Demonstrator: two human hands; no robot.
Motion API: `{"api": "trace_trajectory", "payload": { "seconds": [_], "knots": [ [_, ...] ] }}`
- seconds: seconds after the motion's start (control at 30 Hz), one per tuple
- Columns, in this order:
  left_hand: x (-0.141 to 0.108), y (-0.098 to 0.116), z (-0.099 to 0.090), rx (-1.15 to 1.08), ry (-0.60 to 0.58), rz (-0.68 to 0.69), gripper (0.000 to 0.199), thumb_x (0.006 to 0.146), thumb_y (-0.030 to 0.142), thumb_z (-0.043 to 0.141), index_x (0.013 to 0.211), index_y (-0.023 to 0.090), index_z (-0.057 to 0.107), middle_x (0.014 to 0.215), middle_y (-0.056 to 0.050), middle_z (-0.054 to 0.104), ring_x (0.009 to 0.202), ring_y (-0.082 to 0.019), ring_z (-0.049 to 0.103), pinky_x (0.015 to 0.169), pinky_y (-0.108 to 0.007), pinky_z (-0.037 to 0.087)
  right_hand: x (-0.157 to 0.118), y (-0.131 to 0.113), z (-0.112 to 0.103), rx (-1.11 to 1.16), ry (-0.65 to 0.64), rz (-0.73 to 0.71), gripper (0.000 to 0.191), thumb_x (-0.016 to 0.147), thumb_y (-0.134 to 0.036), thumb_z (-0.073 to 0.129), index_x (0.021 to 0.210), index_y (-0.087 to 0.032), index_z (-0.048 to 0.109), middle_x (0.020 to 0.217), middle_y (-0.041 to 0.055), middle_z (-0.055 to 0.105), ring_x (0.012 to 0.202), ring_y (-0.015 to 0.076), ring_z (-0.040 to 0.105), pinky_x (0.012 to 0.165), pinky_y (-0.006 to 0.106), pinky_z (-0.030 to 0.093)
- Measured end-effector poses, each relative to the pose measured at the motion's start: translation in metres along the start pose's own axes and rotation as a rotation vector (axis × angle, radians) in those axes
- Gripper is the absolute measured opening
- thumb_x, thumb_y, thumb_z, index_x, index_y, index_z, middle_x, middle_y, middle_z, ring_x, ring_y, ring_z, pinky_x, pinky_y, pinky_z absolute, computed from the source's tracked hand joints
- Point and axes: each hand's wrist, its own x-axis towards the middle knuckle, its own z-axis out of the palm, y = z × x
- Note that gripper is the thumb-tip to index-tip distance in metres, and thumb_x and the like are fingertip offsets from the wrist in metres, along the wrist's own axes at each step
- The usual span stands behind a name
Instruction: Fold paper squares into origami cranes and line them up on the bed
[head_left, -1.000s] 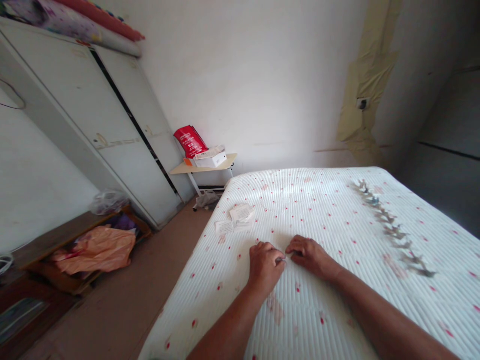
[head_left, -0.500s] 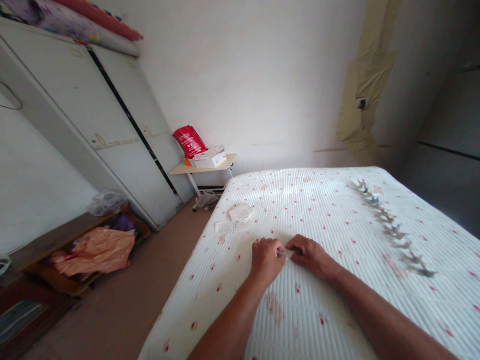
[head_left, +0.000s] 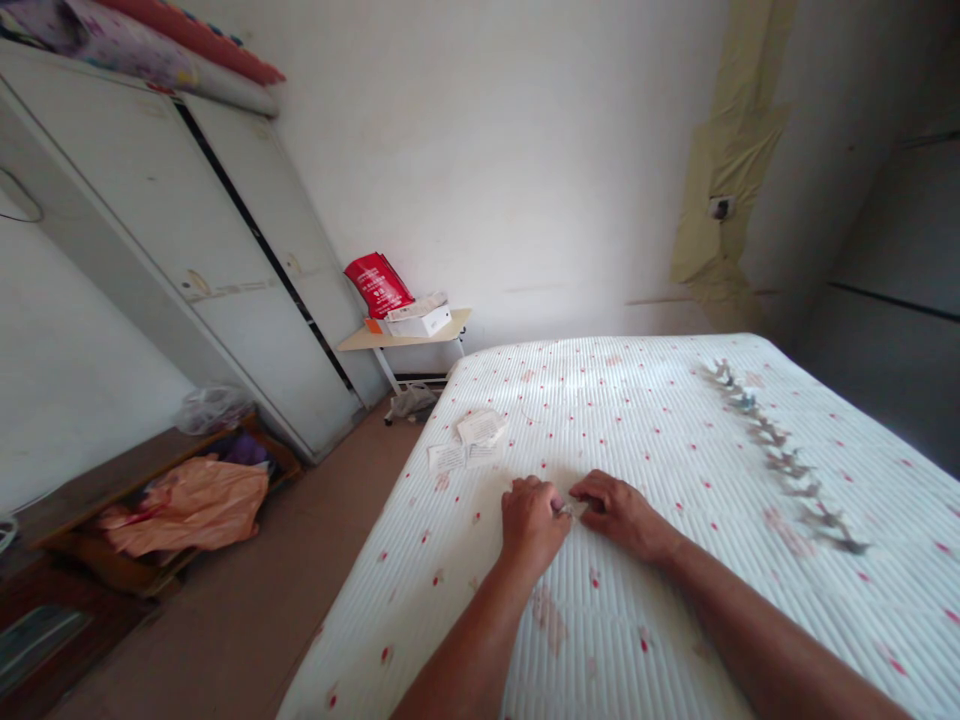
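My left hand (head_left: 531,520) rests on the bed with its fingers closed, pinching a small greyish piece of folded paper (head_left: 564,510) that pokes out past the thumb. Just to its right, my right hand (head_left: 621,512) is curled with fingertips together beside the paper; whether anything is in that pinch is hidden. Several flat paper slips with print (head_left: 480,428) lie beyond my left hand. Over on the right, small folded paper figures (head_left: 784,462), shaped like birds, stand in a slanting row.
The bed's white quilted cover (head_left: 645,400) carries red dots and faint prints. Past its far left corner is a small table (head_left: 439,330) with a red bag (head_left: 377,285) and a white box (head_left: 421,320). A grey cabinet (head_left: 247,270) and a wooden bench with orange plastic (head_left: 199,505) stand left.
Both hands stay almost in place, with only slight finger movement around the folded paper. The view has shifted very slightly.
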Motion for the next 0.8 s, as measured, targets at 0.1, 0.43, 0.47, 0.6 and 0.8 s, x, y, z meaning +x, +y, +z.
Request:
{"api": "trace_trajectory", "payload": {
  "seconds": [0.1, 0.43, 0.47, 0.6, 0.8],
  "knots": [
    [-0.001, -0.002, 0.004, -0.039, 0.052, 0.048, 0.004, 0.069, 0.021, 0.063, 0.07, 0.02, 0.059, 0.077, 0.0, 0.062, 0.082, -0.016, 0.053, 0.071, -0.028, 0.032, 0.0, -0.003, 0.0, 0.006, -0.002, -0.031, 0.027, 0.069, -0.007, 0.051, 0.088, -0.019, 0.066, 0.084, 0.0032, 0.059, 0.076, 0.0131, 0.055, 0.068, 0.023, 0.04],
    [0.0, -0.004, 0.006, -0.164, 0.064, 0.118, 0.005, 0.066, 0.015, 0.06, 0.069, 0.019, 0.061, 0.068, 0.003, 0.062, 0.069, -0.013, 0.053, 0.067, -0.026, 0.033, 0.0, -0.005, 0.001, -0.073, 0.046, -0.065, 0.018, 0.072, -0.006, 0.048, 0.065, -0.017, 0.061, 0.068, 0.0003, 0.056, 0.064, 0.011, 0.052, 0.059, 0.021, 0.036],
    [0.001, -0.005, 0.006, -0.181, 0.043, 0.123, 0.006, 0.066, 0.017, 0.06, 0.07, 0.02, 0.062, 0.068, 0.003, 0.063, 0.069, -0.012, 0.053, 0.066, -0.025, 0.034, 0.0, -0.005, 0.001, -0.071, 0.043, -0.062, 0.018, 0.072, -0.007, 0.048, 0.065, -0.017, 0.061, 0.068, 0.0003, 0.056, 0.064, 0.011, 0.052, 0.059, 0.021, 0.036],
    [0.003, -0.01, 0.005, -0.242, -0.015, 0.149, 0.008, 0.066, 0.021, 0.06, 0.072, 0.02, 0.066, 0.068, 0.003, 0.064, 0.068, -0.012, 0.054, 0.065, -0.024, 0.036, 0.001, -0.001, 0.002, -0.044, 0.043, -0.055, 0.016, 0.072, -0.007, 0.049, 0.068, -0.017, 0.062, 0.071, 0.0008, 0.058, 0.066, 0.0112, 0.053, 0.061, 0.022, 0.037],
    [0.001, -0.012, 0.008, -0.19, 0.092, 0.202, 0.009, 0.069, 0.014, 0.057, 0.066, 0.019, 0.064, 0.067, 0.002, 0.062, 0.069, -0.013, 0.053, 0.069, -0.025, 0.035, 0.0, 0.001, 0.004, 0.02, 0.077, -0.071, 0.017, 0.071, -0.006, 0.048, 0.071, -0.017, 0.061, 0.072, 0.0006, 0.058, 0.069, 0.0119, 0.053, 0.063, 0.022, 0.038]
  ]
}}
